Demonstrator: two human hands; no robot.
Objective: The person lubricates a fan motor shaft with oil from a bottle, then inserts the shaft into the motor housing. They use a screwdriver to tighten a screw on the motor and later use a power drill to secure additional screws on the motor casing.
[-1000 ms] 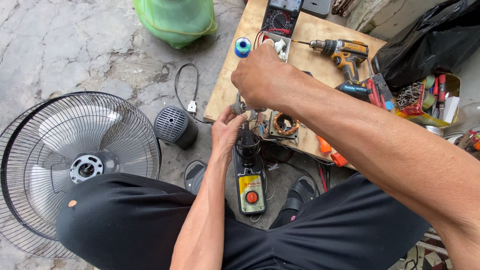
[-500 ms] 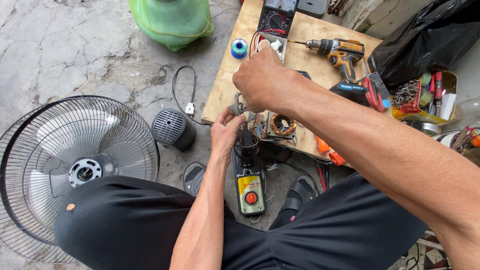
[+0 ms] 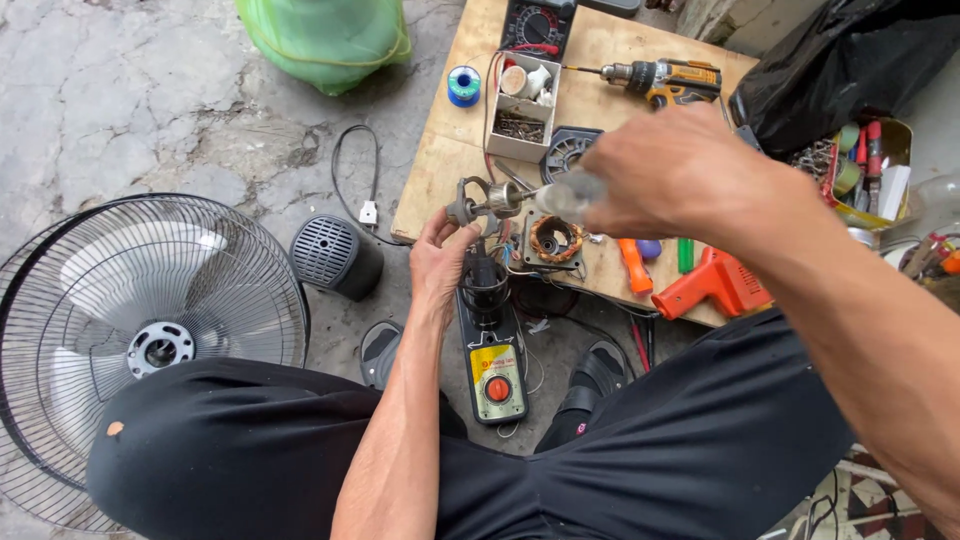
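Single head view, steep downward, close over lap.

The right hand (image 3: 680,170) has come away from the motor part (image 3: 478,203) and now sits further right, above the orange tool (image 3: 712,286), its grip closed on a clear-handled screwdriver (image 3: 560,196) whose tip meets that part. The left hand (image 3: 437,262) has shifted slightly, fingers under the part. The small box of screws (image 3: 522,125), hidden before, shows.

left hand (image 3: 437,262) cupped, right hand (image 3: 672,172) clenched — raised
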